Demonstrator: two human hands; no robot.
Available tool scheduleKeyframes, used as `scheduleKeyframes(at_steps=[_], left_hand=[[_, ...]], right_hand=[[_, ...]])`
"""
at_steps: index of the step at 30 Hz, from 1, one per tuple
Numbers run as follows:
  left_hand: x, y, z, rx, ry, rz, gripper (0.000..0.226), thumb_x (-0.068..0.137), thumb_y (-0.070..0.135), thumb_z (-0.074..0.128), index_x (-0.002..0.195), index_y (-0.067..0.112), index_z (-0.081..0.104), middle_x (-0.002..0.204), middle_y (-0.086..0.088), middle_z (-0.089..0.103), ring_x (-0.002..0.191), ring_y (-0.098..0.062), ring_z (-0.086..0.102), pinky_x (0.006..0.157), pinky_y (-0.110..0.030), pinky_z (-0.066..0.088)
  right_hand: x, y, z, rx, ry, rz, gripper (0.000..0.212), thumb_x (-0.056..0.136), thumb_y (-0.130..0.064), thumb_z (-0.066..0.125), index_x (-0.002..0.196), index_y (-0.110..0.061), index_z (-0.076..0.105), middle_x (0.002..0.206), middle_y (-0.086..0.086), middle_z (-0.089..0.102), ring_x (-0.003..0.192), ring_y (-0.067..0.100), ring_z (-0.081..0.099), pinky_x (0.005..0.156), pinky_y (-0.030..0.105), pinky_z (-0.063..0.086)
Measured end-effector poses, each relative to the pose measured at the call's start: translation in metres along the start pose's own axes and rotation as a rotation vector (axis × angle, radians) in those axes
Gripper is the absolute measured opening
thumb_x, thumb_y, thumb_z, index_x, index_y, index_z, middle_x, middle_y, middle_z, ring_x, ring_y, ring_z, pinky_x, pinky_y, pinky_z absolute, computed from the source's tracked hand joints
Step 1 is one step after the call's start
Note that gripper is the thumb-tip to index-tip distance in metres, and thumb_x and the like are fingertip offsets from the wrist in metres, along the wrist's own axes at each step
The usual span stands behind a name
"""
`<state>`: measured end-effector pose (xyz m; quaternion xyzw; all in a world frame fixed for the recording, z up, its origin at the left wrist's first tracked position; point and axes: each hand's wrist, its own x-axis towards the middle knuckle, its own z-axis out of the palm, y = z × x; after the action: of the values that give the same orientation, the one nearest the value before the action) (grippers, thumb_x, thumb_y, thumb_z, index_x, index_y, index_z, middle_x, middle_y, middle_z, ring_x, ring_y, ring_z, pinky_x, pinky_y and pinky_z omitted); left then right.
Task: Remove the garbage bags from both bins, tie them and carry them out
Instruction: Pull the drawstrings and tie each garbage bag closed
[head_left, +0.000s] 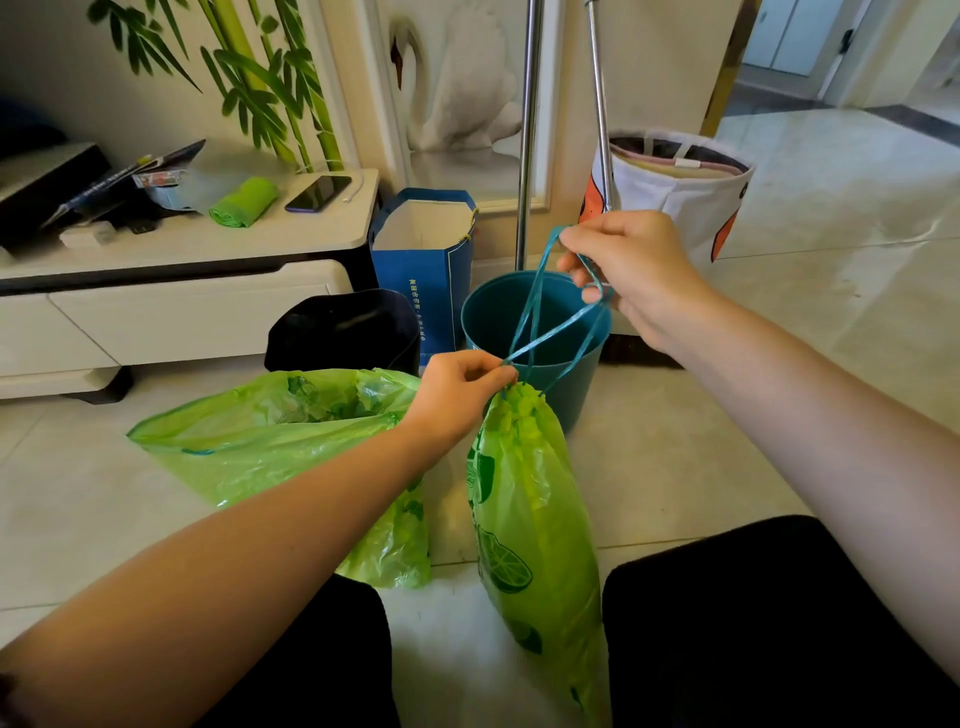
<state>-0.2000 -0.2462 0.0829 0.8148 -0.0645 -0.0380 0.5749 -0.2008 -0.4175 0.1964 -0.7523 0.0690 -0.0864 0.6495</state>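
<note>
A gathered green garbage bag (535, 525) printed with lime slices hangs near the camera, between the person's dark-clad knees, its long axis close to upright with the cinched neck pointing up and slightly left and the closed bottom running toward the lower frame edge. The left hand (457, 395) is pinched shut on the teal drawstring (550, 327) right at the puckered neck. Farther off and to the right, the right hand (628, 270) is closed around the drawstring's loops, which stretch taut on a diagonal from the neck up to that hand. To the left, a second green garbage bag (270, 436) lies slumped on the tiled floor (675, 467), its mouth open and facing up and away. Beyond the hands stand a teal bin (498, 317) with no liner visible and, to its left, a black bin (343, 332). A blue paper bag (426, 270) sits behind them, beside a white cabinet (182, 306) carrying a green roll (244, 201) and a phone (318, 193).
</note>
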Motion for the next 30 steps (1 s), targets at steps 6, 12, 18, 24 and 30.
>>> scheduleKeyframes(at_steps=[6, 12, 18, 24, 30], left_hand=[[0.001, -0.002, -0.002, -0.271, 0.004, -0.191, 0.017, 0.094, 0.017, 0.057, 0.083, 0.011, 0.070, 0.084, -0.001, 0.075, 0.073, -0.009, 0.063, 0.068, -0.019, 0.054], [0.005, -0.003, -0.009, -0.345, 0.103, -0.332, 0.018, 0.094, 0.018, 0.057, 0.092, 0.003, 0.067, 0.072, -0.003, 0.068, 0.052, -0.004, 0.060, 0.047, -0.014, 0.048], [0.000, 0.006, -0.005, 0.061, -0.139, -0.117, 0.027, 0.089, 0.017, 0.062, 0.075, -0.004, 0.070, 0.068, -0.008, 0.064, 0.066, -0.014, 0.054, 0.069, -0.025, 0.048], [-0.005, 0.020, -0.004, 0.315, -0.447, 0.077, 0.026, 0.091, 0.009, 0.057, 0.066, 0.005, 0.064, 0.088, -0.018, 0.072, 0.085, -0.027, 0.066, 0.084, -0.041, 0.053], [-0.009, 0.021, -0.006, 0.344, -0.535, 0.112, 0.017, 0.086, 0.020, 0.068, 0.096, 0.007, 0.072, 0.092, -0.019, 0.071, 0.077, -0.025, 0.061, 0.081, -0.042, 0.053]], right_hand=[[0.005, 0.006, -0.012, 0.000, 0.107, 0.018, 0.013, 0.091, -0.017, 0.058, 0.091, -0.011, 0.069, 0.078, 0.002, 0.071, 0.064, 0.009, 0.065, 0.058, 0.023, 0.055], [0.001, 0.001, -0.011, -0.114, 0.156, -0.100, 0.014, 0.088, -0.021, 0.060, 0.075, -0.023, 0.065, 0.075, -0.004, 0.058, 0.075, 0.010, 0.056, 0.068, 0.026, 0.051], [-0.013, -0.007, 0.004, -0.146, 0.005, -0.292, 0.015, 0.089, -0.016, 0.059, 0.093, -0.004, 0.066, 0.066, 0.000, 0.056, 0.057, 0.007, 0.053, 0.057, 0.023, 0.048], [-0.015, -0.005, 0.013, -0.003, -0.113, -0.246, 0.006, 0.090, -0.007, 0.058, 0.086, -0.007, 0.062, 0.073, 0.011, 0.062, 0.067, 0.023, 0.072, 0.065, 0.031, 0.061], [-0.008, 0.006, 0.013, 0.052, -0.134, -0.220, 0.006, 0.092, -0.006, 0.056, 0.090, -0.007, 0.061, 0.078, 0.013, 0.064, 0.078, 0.022, 0.073, 0.074, 0.031, 0.060]])
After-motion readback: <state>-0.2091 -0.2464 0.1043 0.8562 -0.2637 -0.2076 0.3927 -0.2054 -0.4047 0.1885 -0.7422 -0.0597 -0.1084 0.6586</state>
